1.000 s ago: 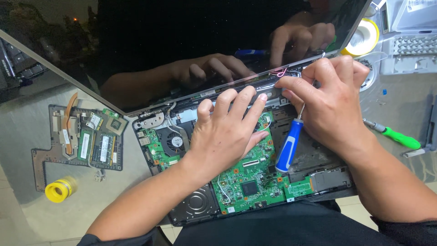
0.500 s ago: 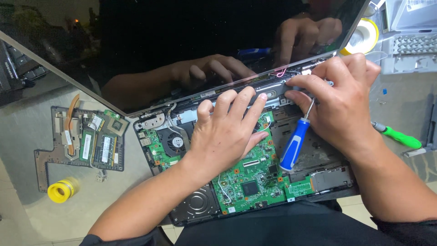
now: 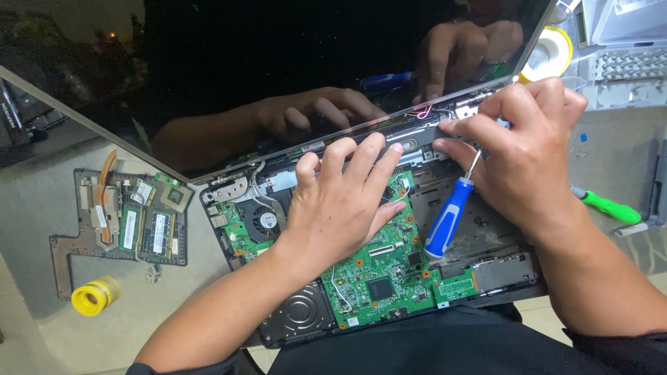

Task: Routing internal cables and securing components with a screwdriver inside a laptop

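An opened laptop base lies in front of me with its green motherboard (image 3: pixel 379 274), a round fan (image 3: pixel 264 222) and a hard drive (image 3: pixel 302 316) exposed. My left hand (image 3: pixel 344 201) lies flat over the board, fingertips on the dark hinge strip (image 3: pixel 410 142) under the black screen (image 3: pixel 278 62). My right hand (image 3: pixel 517 153) holds a screwdriver with a blue and white handle (image 3: pixel 448 219), shaft tucked under the fingers, handle hanging toward me, while its fingertips touch the strip near the right hinge.
A second circuit board (image 3: pixel 135 222) with memory sticks lies to the left on the table, with a yellow tape roll (image 3: pixel 94 296) in front of it. A green-handled screwdriver (image 3: pixel 608 206) lies to the right. Another tape roll (image 3: pixel 552 52) and a parts tray (image 3: pixel 629 66) sit at far right.
My right hand has shifted slightly right along the hinge strip, carrying the blue screwdriver with it. My left hand stays on the board.
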